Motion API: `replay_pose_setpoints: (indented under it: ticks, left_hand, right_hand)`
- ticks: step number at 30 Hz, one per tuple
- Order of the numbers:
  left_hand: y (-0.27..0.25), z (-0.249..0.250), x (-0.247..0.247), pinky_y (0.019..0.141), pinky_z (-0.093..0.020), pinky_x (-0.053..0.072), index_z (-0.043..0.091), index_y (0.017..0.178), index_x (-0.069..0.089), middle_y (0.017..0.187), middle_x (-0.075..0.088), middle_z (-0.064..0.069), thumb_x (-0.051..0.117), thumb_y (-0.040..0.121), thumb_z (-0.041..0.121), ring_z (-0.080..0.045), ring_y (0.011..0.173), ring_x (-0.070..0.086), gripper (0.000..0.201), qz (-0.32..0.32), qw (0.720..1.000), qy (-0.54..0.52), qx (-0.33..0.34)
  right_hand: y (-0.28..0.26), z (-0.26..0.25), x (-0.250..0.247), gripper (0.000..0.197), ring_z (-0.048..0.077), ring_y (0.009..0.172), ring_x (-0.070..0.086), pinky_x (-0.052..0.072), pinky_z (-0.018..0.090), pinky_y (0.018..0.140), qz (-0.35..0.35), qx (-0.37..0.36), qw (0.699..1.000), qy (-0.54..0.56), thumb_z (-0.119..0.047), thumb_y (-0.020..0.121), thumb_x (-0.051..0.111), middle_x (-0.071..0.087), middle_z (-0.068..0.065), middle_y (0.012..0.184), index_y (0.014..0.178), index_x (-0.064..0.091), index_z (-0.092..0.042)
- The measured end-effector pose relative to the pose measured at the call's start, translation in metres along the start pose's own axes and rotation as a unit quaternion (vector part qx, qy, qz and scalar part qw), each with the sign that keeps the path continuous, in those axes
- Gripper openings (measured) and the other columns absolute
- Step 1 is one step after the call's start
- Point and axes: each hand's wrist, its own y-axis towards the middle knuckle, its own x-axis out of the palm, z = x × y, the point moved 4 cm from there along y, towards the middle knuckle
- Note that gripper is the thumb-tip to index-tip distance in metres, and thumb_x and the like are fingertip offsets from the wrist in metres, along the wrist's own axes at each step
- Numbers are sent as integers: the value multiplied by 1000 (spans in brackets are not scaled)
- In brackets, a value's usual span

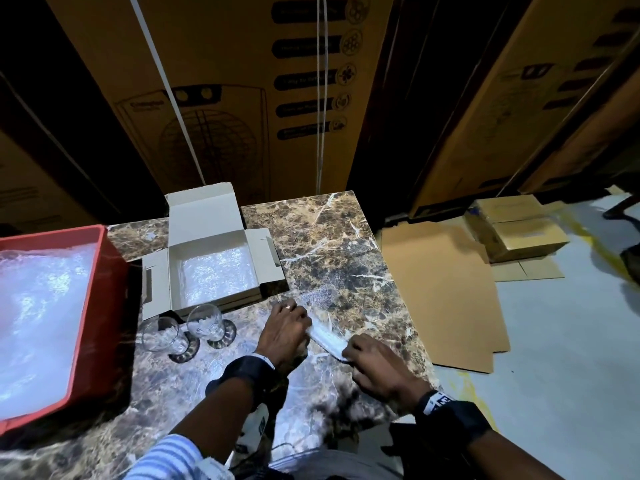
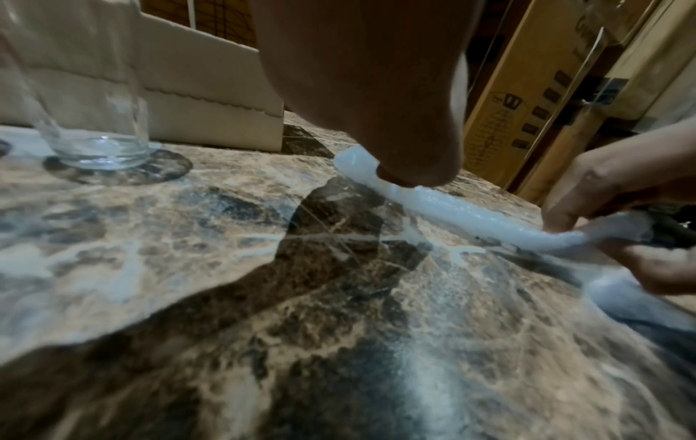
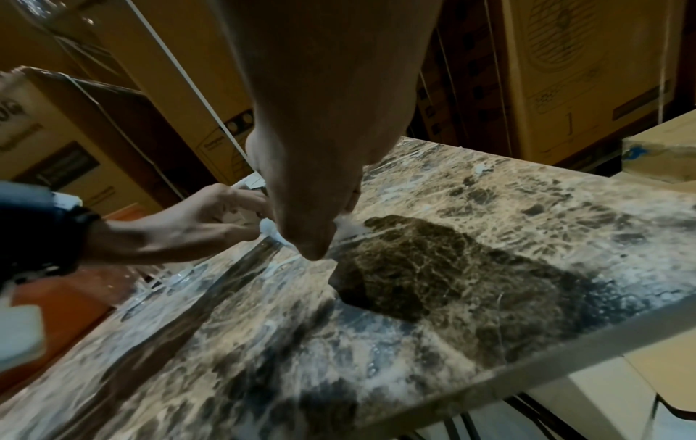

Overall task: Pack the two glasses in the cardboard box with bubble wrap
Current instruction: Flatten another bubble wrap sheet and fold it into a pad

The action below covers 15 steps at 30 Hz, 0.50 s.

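Down on the marble-patterned table (image 1: 346, 244), both hands work one sheet of bubble wrap (image 1: 327, 332) that lies partly flat and partly gathered into a pale roll between them. The left hand (image 1: 285, 327) reaches forward from a striped sleeve (image 1: 173, 455), wrist low, palm down, its fingertips curled onto the far end of the roll and pinning it to the table; a ring shows on one finger. The right hand (image 1: 375, 367) sits nearer the table's right edge, knuckles up, thumb and fingers pinching the near end of the roll, which the left wrist view shows bunched between them (image 2: 617, 232). Each wrist carries a dark strap. The two glasses (image 1: 187, 332) stand upright just left of the left hand, close together and apart from both hands, right in front of the white cardboard box (image 1: 207, 265). That box sits open with its lid raised and side flaps spread, a piece of bubble wrap lining its floor. At the table's left end a red crate (image 1: 100, 296) holds more bubble wrap. Tall brown cartons (image 1: 242, 98) stand behind the table, and flattened cardboard (image 1: 440, 289) lies on the floor to the right.
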Motion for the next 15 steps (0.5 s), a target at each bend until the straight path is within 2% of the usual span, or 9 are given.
replay_pose_setpoints:
  ticks: [3, 5, 7, 10, 12, 15]
  left_hand:
    - [-8, 3, -3, 88, -43, 33, 22, 89, 73, 96, 67, 3, 47, 84, 41, -26, 103, 56, 33, 34, 997, -56, -49]
    - [-15, 9, -3, 90, -42, 34, 21, 91, 71, 100, 65, 4, 48, 88, 46, -25, 105, 53, 34, 68, 990, -89, -86]
    - [-22, 15, 4, 94, -41, 32, 21, 99, 70, 108, 63, 6, 54, 85, 54, -24, 109, 50, 39, 78, 983, -118, -116]
    - [-31, 17, 17, 102, -40, 27, 24, 112, 69, 126, 62, 10, 57, 81, 59, -23, 124, 44, 48, 72, 976, -150, -139]
    - [-35, 15, 20, 107, -40, 23, 27, 119, 68, 137, 58, 11, 54, 81, 62, -22, 134, 38, 54, 64, 973, -167, -148]
    - [-38, 14, 18, 111, -42, 22, 28, 126, 67, 143, 55, 13, 46, 80, 73, -22, 140, 32, 67, 54, 966, -202, -148]
  right_hand:
    - [0, -10, -3, 26, 18, 87, 47, 44, 33, 74, -1, -28, 1000, 4, -18, 80, 47, 52, 1, 97, 103, 61, -18]
    - [0, -19, -11, 24, 20, 84, 46, 39, 33, 72, 5, -56, 998, 1, -21, 79, 48, 53, 3, 93, 98, 61, -16]
    - [-1, -27, -17, 24, 21, 81, 45, 36, 34, 73, 8, -89, 996, 5, -26, 81, 48, 52, 3, 90, 98, 62, -15]
    - [-1, -38, -21, 21, 16, 79, 37, 32, 33, 73, 26, -125, 992, 2, -29, 85, 50, 44, -2, 88, 102, 59, -20]
    - [1, -43, -22, 21, 14, 79, 36, 37, 33, 71, 45, -137, 989, 27, -25, 90, 52, 46, -3, 89, 110, 55, -22]
    - [2, -49, -25, 22, 15, 83, 42, 44, 35, 76, 68, -146, 984, 72, -21, 97, 45, 50, -1, 95, 119, 48, -20]
